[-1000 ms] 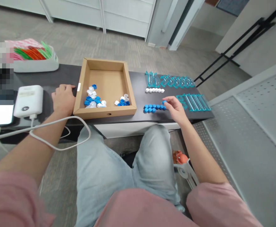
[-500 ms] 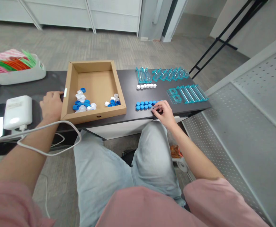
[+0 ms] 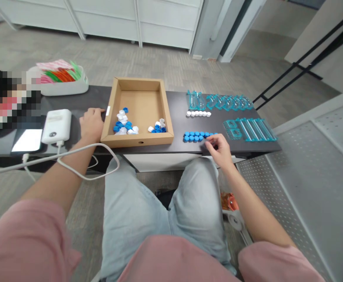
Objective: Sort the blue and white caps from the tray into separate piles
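Note:
My right hand (image 3: pixel 220 150) is at the near right end of a double row of small blue hexagonal pieces (image 3: pixel 194 136). Its thumb and forefinger are curled together there, and whatever is between the tips is hidden. My left hand (image 3: pixel 91 124) rests on the table against the left wall of a shallow cardboard box (image 3: pixel 167 117), fingers loosely extended and partly out of sight. Two loose heaps lie in the box: blue and white pieces (image 3: pixel 123 124) at left, and a smaller heap (image 3: pixel 158 126) at right. A single row of white pieces (image 3: pixel 198 114) lies beyond the blue ones.
Clear teal plastic parts stand behind the white row (image 3: pixel 229 102), and more lie at the right end (image 3: pixel 256 129). Left of my left hand are a white device (image 3: pixel 57 125) with a looping cable (image 3: pixel 80 147), a phone (image 3: pixel 27 140) and a white bin (image 3: pixel 80 84) of colourful items.
The camera has turned left, so the table and both hands appear further right. My right hand stays at the end of the blue row, and my left hand stays beside the box.

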A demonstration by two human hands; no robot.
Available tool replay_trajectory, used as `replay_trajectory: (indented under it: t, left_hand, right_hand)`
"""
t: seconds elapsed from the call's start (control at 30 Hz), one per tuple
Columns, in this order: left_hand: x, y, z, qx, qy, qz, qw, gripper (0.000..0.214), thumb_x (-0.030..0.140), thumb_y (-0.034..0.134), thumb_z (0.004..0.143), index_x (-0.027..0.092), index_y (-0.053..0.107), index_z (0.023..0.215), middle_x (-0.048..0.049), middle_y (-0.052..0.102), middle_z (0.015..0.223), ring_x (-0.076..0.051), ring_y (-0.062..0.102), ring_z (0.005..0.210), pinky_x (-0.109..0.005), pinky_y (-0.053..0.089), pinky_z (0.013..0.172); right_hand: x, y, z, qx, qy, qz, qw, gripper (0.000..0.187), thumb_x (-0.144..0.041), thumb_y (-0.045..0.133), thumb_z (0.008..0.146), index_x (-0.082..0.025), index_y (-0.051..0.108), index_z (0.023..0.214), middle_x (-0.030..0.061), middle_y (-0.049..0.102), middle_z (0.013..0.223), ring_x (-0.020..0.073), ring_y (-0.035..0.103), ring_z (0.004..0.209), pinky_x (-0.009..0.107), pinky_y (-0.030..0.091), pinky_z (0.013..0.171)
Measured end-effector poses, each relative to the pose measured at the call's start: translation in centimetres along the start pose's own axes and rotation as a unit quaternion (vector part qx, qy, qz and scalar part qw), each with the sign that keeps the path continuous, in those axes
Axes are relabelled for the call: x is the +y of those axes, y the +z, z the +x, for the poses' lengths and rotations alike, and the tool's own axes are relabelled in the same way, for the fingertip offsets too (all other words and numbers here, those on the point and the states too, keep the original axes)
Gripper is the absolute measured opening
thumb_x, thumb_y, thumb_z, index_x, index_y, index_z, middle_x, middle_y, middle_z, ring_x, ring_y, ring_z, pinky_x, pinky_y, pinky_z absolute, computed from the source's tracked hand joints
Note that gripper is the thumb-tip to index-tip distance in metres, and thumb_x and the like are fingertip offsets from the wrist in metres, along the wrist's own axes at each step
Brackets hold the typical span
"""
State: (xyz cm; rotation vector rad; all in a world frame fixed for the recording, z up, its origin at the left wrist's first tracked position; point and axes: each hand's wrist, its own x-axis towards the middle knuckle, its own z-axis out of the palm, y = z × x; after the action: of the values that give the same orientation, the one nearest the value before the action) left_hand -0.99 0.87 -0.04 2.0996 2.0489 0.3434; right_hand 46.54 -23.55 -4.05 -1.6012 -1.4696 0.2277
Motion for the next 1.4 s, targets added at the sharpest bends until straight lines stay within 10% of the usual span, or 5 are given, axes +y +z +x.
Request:
replay_trajectory:
  t: [0.23, 0.47, 0.67, 1.4]
  left_hand:
    - [-0.1, 0.5, 0.0, 0.019, 0.014, -0.009, 1.0, 0.066, 0.038, 0.041, 0.111, 0.012, 0.066, 0.166, -0.028, 0.06, 0.175, -0.046, 0.054, 0.159, -0.061, 0.04, 0.133]
    - [-0.1, 1.2, 0.0, 0.054, 0.017, -0.019, 0.998, 0.063, 0.036, 0.045, 0.107, 0.022, 0.071, 0.162, -0.0247, 0.066, 0.17, -0.046, 0.057, 0.157, -0.06, 0.043, 0.131]
    - [-0.2, 1.4, 0.0, 0.054, 0.02, -0.027, 0.998, 0.061, 0.036, 0.044, 0.108, 0.022, 0.071, 0.162, -0.0246, 0.065, 0.17, -0.046, 0.057, 0.159, -0.061, 0.043, 0.132]
    - [-0.2, 0.5, 0.2, 0.007, 0.023, 0.021, 1.0, 0.064, 0.035, 0.035, 0.116, 0.01, 0.063, 0.169, -0.0308, 0.058, 0.176, -0.047, 0.054, 0.159, -0.064, 0.044, 0.13]
  right_hand:
    - [-7.8, 3.5, 5.4, -0.085, -0.124, 0.03, 0.988, 0.018, -0.041, 0.075, 0.109, -0.029, 0.077, 0.122, 0.0078, 0.078, 0.108, 0.0277, 0.072, 0.093, 0.046, 0.063, 0.09]
    - [-14.9, 15.2, 15.2, -0.369, -0.191, -0.018, 0.909, 0.028, -0.022, 0.082, 0.1, -0.021, 0.08, 0.128, 0.0085, 0.081, 0.125, 0.0225, 0.073, 0.097, 0.036, 0.058, 0.093]
    - [-16.5, 22.0, 16.4, -0.501, -0.186, -0.115, 0.837, 0.031, -0.009, 0.082, 0.092, -0.019, 0.082, 0.121, 0.0051, 0.086, 0.112, 0.0217, 0.073, 0.093, 0.031, 0.051, 0.086]
    - [-12.5, 17.5, 16.4, -0.305, -0.145, 0.059, 0.94, 0.016, -0.018, 0.061, 0.104, -0.02, 0.076, 0.109, 0.0087, 0.069, 0.125, 0.0207, 0.069, 0.095, 0.038, 0.059, 0.097]
